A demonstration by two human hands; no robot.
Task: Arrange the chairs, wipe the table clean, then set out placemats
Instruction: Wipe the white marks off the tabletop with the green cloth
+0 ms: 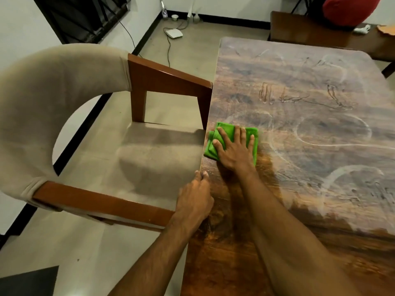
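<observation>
Pressing flat with fingers spread, the right hand (234, 149) holds a folded green cloth (230, 142) on the table (299, 103) near its left edge, mid-frame. The left hand (195, 199) curls over that edge just below, beside the beige chair (64, 99). No writing shows anywhere.

Chair (89, 133) sits frame left, tucked against the table's (310, 116) left edge. Cloth (232, 142) lies on the table by that edge, mid-frame, under the right hand (234, 150).
</observation>
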